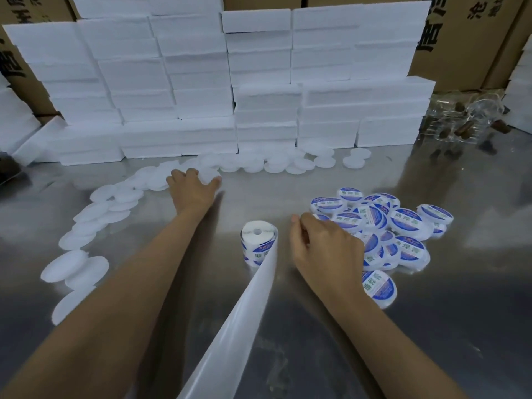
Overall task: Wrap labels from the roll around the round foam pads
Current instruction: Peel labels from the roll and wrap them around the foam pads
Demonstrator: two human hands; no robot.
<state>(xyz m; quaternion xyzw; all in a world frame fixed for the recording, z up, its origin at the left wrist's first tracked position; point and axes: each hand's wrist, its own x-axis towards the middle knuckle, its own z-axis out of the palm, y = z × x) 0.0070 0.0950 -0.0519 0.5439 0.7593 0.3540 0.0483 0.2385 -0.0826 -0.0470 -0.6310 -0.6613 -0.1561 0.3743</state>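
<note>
Head view: one label roll; left hand flat on plain pads; right hand curled, grip unclear.

- Metal table: shiny, reflective.
- Label roll: centre, upright, backing strip trailing to 6 o'clock.
- Bare foam pads: scattered from 8 to 12 o'clock.
- Labelled pads: heap at 3 o'clock.
- White foam blocks: stacked at 12 o'clock.
- Clear plastic packaging: 2 o'clock.
</note>
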